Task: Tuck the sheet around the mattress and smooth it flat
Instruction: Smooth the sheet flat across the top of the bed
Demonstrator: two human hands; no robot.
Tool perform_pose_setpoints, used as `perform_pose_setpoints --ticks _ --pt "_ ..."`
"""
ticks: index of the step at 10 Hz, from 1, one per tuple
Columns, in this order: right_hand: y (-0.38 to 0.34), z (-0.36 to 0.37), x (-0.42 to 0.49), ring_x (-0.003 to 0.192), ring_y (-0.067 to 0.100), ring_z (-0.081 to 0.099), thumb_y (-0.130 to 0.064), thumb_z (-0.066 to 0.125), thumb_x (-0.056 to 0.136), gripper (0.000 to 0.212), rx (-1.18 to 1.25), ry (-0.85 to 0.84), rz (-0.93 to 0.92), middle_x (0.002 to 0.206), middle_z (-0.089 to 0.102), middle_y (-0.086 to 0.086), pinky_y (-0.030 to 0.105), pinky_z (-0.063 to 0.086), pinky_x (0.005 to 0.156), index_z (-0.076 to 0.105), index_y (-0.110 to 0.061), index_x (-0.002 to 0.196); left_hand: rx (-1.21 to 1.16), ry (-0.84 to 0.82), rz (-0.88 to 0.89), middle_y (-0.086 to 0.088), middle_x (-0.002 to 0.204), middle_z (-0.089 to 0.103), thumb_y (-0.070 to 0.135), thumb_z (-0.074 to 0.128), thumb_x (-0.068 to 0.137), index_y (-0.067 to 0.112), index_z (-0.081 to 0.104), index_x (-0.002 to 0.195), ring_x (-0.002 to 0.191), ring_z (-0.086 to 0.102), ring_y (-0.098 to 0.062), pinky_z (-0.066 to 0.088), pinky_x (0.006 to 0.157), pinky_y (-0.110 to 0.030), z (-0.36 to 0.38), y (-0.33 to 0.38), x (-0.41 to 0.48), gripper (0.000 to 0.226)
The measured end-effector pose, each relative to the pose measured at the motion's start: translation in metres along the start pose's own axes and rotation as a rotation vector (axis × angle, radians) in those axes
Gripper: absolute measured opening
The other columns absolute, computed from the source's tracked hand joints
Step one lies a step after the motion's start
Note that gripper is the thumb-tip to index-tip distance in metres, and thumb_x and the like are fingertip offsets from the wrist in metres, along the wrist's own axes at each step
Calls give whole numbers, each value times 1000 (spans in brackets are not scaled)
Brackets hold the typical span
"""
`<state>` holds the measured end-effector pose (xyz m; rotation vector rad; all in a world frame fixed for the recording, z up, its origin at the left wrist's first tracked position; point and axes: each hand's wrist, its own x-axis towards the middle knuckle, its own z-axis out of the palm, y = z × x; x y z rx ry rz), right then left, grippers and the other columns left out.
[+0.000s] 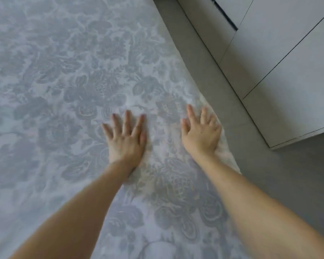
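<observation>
Two flat hands, left hand (126, 139) and right hand (201, 132), press the sheet (64, 90), gripping nothing. Sheet covers the bed; right hand by its edge. Smoothing now; next, maybe sweep outward.

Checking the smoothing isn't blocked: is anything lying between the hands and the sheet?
Nothing visible. The left hand and right hand lie flat directly on the patterned sheet, the right one near its edge.

Our sheet (64, 90) hides the mattress wholly; our fingers (127, 120) blur, and the view's edges crop the white cabinet (288, 71).
</observation>
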<state>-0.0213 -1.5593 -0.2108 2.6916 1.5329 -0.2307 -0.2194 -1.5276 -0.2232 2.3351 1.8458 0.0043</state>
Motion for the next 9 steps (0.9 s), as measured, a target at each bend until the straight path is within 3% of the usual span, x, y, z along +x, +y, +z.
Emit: perform_pose_setpoints --ticks 1,2,3,4,5,6,7,8,9 --pt "40 -5 -42 121 36 47 -55 19 96 55 153 -122 120 148 33 14 48 40 96 5 -43 148 -44 -149 181 0 159 7 51 5 94 42 3 146 145 -5 -36 -8 114 -58 5 83 -47 52" --pt "86 -28 -89 111 34 57 -53 16 97 55 197 -338 206 136 49 12 43 44 90 4 -39 149 -9 -321 270 2 159 12 54 -9 93 43 3 144 144 -5 -33 -5 114 -52 -15 99 -105 54" --pt "102 -58 -100 122 37 49 -49 24 98 57 51 -314 92 145 39 17 45 40 100 6 -33 151 -124 -359 203 11 159 5 67 -16 80 44 1 144 146 -8 -20 -11 116 -46 -49 93 -125 71" --pt "68 -78 -80 140 40 23 -51 33 96 62 43 -106 -331 155 20 20 56 16 114 12 -31 151 -98 -179 -159 5 159 6 59 4 93 37 10 149 147 -3 -21 -5 117 -50 -80 79 -93 61" --pt "41 -61 -91 146 35 -3 -66 27 91 68 -138 -179 -704 159 0 12 63 -5 111 7 -38 149 51 -242 -319 -5 159 -7 55 8 95 36 -4 149 146 -11 -32 -6 114 -58 -69 77 -105 58" --pt "80 -22 -131 146 32 -4 -74 20 85 71 -105 -179 -608 160 0 6 66 -1 110 11 -42 148 -35 -236 -251 -2 155 -15 61 -8 89 39 -11 146 145 -16 -30 -10 113 -58 -17 101 -182 61" --pt "130 -11 -171 146 34 1 -75 8 80 75 -16 -199 -396 158 -6 8 59 17 113 -4 -41 146 -79 -297 -221 -4 155 7 57 -1 94 37 11 147 146 5 -31 -2 112 -57 0 117 -234 58" --pt "151 -33 -195 145 36 6 -73 12 86 74 -28 -427 -275 158 -17 9 47 27 113 -23 -40 142 -62 -340 -152 -6 157 6 55 1 95 38 7 147 146 1 -31 -1 112 -57 -12 121 -265 55" --pt "132 -81 -185 123 33 49 -54 26 96 59 -128 -407 -307 148 34 16 37 44 89 20 -26 148 -108 -465 -54 -1 159 -11 55 10 95 37 -9 148 146 -11 -28 -2 117 -54 -44 102 -257 59"
